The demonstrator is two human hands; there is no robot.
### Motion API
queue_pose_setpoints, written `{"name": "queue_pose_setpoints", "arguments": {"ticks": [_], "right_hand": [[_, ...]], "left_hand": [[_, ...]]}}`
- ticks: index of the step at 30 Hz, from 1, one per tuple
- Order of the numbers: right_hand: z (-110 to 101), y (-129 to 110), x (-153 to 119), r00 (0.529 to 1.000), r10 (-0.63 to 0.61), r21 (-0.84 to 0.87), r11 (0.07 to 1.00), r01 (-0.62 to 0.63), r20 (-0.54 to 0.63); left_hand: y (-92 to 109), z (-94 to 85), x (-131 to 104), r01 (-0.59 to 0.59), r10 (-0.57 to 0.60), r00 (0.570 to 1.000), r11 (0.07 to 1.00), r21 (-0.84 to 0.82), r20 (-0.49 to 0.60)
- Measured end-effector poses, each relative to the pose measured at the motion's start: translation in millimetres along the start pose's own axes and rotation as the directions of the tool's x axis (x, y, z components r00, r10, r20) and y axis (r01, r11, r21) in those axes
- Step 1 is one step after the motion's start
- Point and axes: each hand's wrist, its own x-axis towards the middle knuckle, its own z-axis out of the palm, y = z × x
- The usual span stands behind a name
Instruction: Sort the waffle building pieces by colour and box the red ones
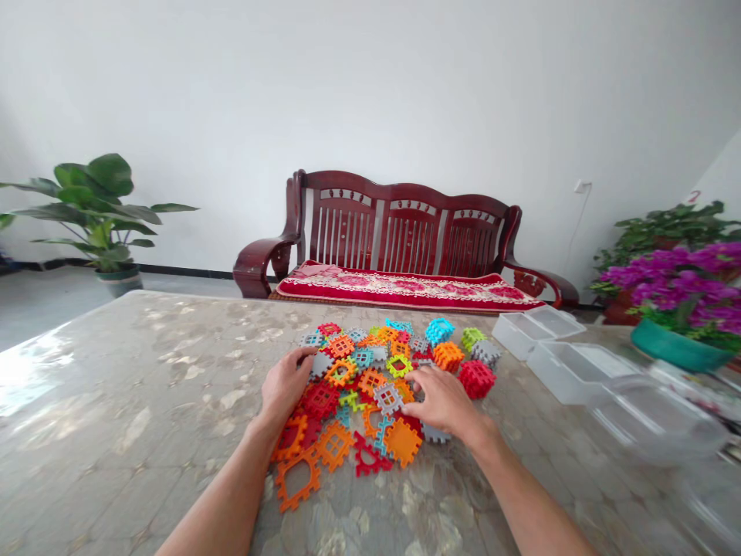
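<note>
A loose heap of notched plastic pieces in orange, red, grey, blue and green lies on the table [191, 401]. My left hand [285, 386] is at the heap's left edge, fingertips by a grey piece [320, 364]. On the right side of the heap, my right hand [441, 398] has its thumb and fingers apart, close to a grey window piece [388, 398]. Behind and right of it stand sorted stacks: blue [439, 330], orange [448, 356], red [477, 378], green [472, 337] and grey [485, 353].
Clear plastic boxes [570, 371] stand on the table's right side, near a teal pot [677, 345] of purple flowers. Beyond the table is a dark red wooden bench [408, 232] with a red cushion. A leafy plant [107, 208] stands at the left.
</note>
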Motion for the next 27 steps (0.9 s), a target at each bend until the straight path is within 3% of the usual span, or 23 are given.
{"name": "queue_pose_setpoints", "arguments": {"ticks": [9, 19, 23, 27], "right_hand": [[6, 1, 1, 1.000, 0.015, 0.018, 1.000, -0.015, 0.004], [11, 6, 6, 0.991, 0.132, 0.287, 0.951, -0.116, -0.036], [13, 12, 10, 0.986, 0.124, 0.414, 0.908, -0.069, -0.109], [15, 18, 13, 0.951, 0.092, 0.425, 0.904, 0.045, -0.295]], "left_hand": [[0, 0.5, 1, 0.005, -0.005, 1.000, 1.000, 0.004, 0.004], [-3, 2.0, 2, 0.007, -0.007, 1.000, 1.000, 0.000, 0.005], [-2, 1.6, 2, 0.010, -0.010, 1.000, 1.000, 0.005, 0.000], [-2, 2.0, 1, 0.003, -0.003, 1.000, 1.000, 0.007, -0.006]]}}
